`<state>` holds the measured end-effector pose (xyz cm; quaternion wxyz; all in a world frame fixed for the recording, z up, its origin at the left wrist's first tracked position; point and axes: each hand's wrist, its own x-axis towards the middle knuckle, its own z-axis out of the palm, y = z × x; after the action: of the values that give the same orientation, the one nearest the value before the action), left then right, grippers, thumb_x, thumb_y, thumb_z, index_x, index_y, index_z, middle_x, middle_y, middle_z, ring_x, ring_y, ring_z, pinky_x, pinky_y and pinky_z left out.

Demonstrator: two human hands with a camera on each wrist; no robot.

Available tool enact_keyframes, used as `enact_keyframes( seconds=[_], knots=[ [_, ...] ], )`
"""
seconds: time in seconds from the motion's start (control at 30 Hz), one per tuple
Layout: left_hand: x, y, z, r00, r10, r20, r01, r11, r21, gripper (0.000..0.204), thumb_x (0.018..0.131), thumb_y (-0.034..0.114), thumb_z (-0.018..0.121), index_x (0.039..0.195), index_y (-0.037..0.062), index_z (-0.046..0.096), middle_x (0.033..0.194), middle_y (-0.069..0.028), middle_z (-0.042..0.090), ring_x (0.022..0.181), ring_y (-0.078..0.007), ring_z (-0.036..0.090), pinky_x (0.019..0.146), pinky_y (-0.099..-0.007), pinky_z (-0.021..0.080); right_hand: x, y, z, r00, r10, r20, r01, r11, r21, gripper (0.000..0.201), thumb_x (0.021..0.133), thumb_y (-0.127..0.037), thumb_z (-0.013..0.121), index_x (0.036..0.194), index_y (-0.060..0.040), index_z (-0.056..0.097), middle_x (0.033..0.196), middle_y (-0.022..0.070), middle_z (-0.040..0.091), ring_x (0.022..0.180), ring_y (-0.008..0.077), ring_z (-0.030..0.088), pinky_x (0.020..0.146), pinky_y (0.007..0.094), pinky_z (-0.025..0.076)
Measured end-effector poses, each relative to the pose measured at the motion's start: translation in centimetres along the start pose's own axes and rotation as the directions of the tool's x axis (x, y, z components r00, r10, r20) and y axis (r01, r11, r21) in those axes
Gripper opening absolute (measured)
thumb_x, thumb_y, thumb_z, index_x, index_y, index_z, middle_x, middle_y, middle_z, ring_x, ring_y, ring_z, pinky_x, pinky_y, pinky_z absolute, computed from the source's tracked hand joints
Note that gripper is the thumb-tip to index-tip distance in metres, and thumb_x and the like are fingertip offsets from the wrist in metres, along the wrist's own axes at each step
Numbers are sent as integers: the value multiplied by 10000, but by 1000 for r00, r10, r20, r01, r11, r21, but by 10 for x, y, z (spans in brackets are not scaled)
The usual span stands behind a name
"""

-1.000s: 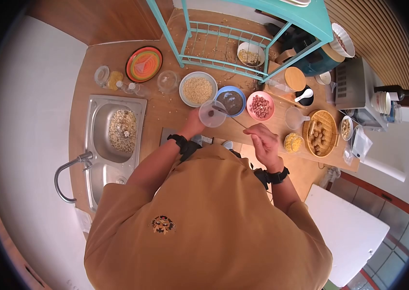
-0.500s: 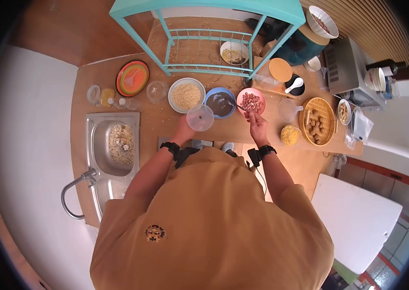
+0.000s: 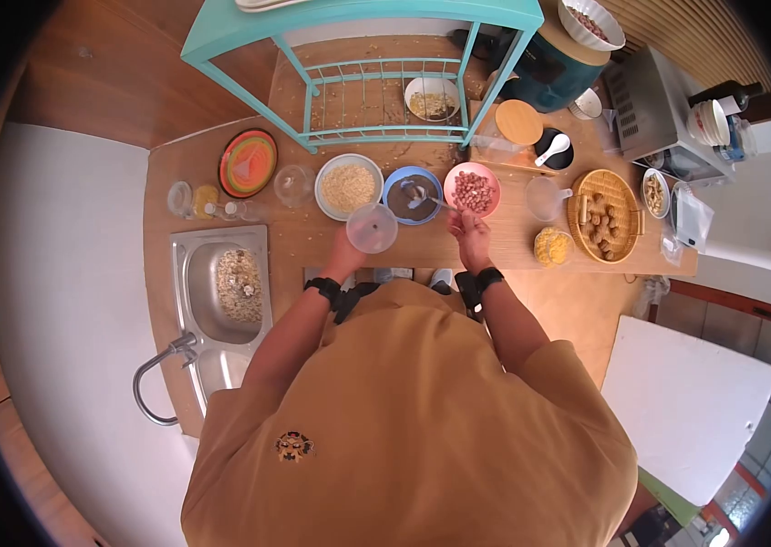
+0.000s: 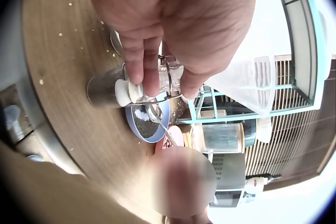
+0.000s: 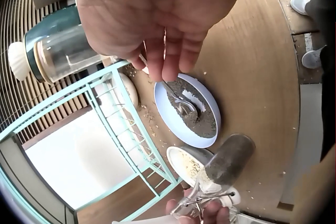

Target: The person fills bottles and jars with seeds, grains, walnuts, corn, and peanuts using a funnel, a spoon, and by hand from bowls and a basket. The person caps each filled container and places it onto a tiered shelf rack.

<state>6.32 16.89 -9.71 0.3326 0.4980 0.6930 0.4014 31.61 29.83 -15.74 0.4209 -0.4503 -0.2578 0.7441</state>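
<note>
My left hand (image 3: pixel 342 257) grips a clear glass bottle (image 5: pixel 231 155) with a wire swing clasp and white stopper; dark grains show inside it. A translucent funnel (image 3: pixel 372 228) sits in its mouth. Between the thumb and fingers of my right hand (image 3: pixel 470 242) is the handle of a metal spoon (image 5: pixel 185 106). Its bowl end dips into dark, fine grains in the blue bowl (image 5: pixel 169 120), just right of the funnel.
Left of the blue bowl stands a white bowl of pale flakes (image 3: pixel 349 186); right of it, a pink bowl of reddish kernels (image 3: pixel 474 190). A turquoise rack (image 3: pixel 385 137) rises behind. The sink (image 3: pixel 221 239) lies left, a wicker basket (image 3: pixel 586 187) right.
My right hand has brought the spoon from over the funnel back into the blue bowl. The left hand keeps hold of the bottle and funnel. The head view has shifted.
</note>
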Motion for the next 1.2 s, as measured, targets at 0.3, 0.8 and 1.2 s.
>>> enact_keyframes(
  seconds=[0.3, 0.8, 1.2],
  knots=[
    [0, 7, -1, 1000, 6, 1, -6, 1000, -11, 358, 806, 158, 732, 1128, 31, 639, 1035, -131, 673, 927, -219, 653, 811, -339, 514, 10, 9, -9, 984, 101, 148, -99, 995, -22, 251, 978, -221, 540, 1100, -19, 626, 966, 94, 689, 811, 143, 637, 733, 290, 522],
    [0, 10, -2, 1000, 0, 6, 0, 999, -32, 361, 821, 178, 725, 1139, 34, 631, 1038, -124, 671, 944, -202, 650, 820, -331, 510, -2, -28, -9, 988, 54, 143, -78, 982, 171, 216, 988, -190, 490, 1067, -23, 602, 931, 106, 685, 822, 178, 649, 761, 314, 528],
    [1, 20, -4, 1000, 21, 1, -21, 1000, -4, 361, 849, 198, 679, 1161, 30, 612, 1094, -144, 661, 1008, -257, 639, 862, -358, 499, -42, -117, 28, 976, -21, 218, -7, 992, 127, 245, 989, -193, 486, 1092, -2, 601, 921, 112, 698, 817, 179, 653, 780, 326, 532]
  ],
)
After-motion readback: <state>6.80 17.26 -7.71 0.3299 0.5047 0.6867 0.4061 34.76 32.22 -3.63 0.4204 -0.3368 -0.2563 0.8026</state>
